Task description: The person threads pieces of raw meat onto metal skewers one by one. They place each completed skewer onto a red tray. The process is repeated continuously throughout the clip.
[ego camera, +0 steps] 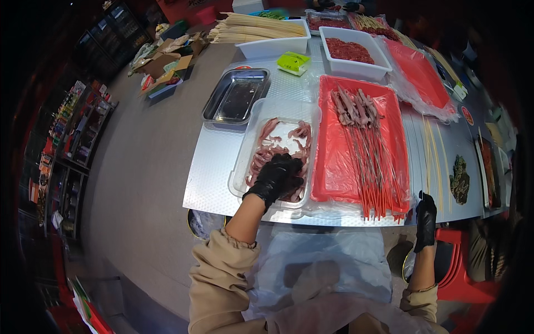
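Observation:
My left hand (278, 177), in a black glove, reaches into a translucent plastic bin (241, 167). Its bent fingers are down among pinkish-grey strips of raw meat or seafood (267, 155), and the fingertips are partly hidden. Right of the bin lies a red tray (333, 175) lined with clear plastic. Metal skewers with red ends (373, 179) rest in it, loaded with similar raw pieces (354, 107) at their far ends. At the table's front edge, just right of this tray, is my black-gloved right hand (425, 221); whether its fingers grip anything is unclear.
Bamboo skewers (267, 31) fill a white bin at the back, near red meat (349, 51) in another. A steel tray (238, 94) and a green packet (293, 62) sit behind my bin. Loose sticks (436, 163) lie rightward. A red plastic chair (452, 259) stands close by my right arm.

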Available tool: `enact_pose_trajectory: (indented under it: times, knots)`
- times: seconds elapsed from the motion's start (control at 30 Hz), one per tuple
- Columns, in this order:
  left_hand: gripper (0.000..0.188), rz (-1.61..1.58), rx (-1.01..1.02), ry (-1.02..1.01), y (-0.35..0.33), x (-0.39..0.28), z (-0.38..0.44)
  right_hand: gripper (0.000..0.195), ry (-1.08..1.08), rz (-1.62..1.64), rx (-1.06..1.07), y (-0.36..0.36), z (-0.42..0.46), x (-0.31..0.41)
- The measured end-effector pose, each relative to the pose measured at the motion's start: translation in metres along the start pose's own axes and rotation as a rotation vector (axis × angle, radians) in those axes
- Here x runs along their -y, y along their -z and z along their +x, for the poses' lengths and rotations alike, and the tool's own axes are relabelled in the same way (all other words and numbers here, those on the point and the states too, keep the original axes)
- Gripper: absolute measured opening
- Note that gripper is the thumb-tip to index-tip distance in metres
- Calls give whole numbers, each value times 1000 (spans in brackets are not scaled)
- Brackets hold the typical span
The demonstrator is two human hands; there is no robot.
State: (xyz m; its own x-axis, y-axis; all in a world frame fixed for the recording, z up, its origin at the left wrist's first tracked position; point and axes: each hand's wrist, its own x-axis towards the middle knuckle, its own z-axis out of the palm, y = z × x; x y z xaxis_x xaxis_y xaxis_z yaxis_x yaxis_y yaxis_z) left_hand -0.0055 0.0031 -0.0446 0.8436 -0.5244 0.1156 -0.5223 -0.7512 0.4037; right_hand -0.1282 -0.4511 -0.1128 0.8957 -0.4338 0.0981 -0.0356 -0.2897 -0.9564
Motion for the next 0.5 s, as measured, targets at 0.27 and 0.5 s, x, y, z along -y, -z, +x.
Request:
enact_pose_trajectory:
  times: [0.27, 0.5]
  knots:
    - [15, 133, 91, 196, 6, -17, 28, 25, 168, -25, -19, -30, -76, 91]
    - [18, 63, -63, 271, 39, 13, 16, 28, 66, 131, 93, -48, -99, 123]
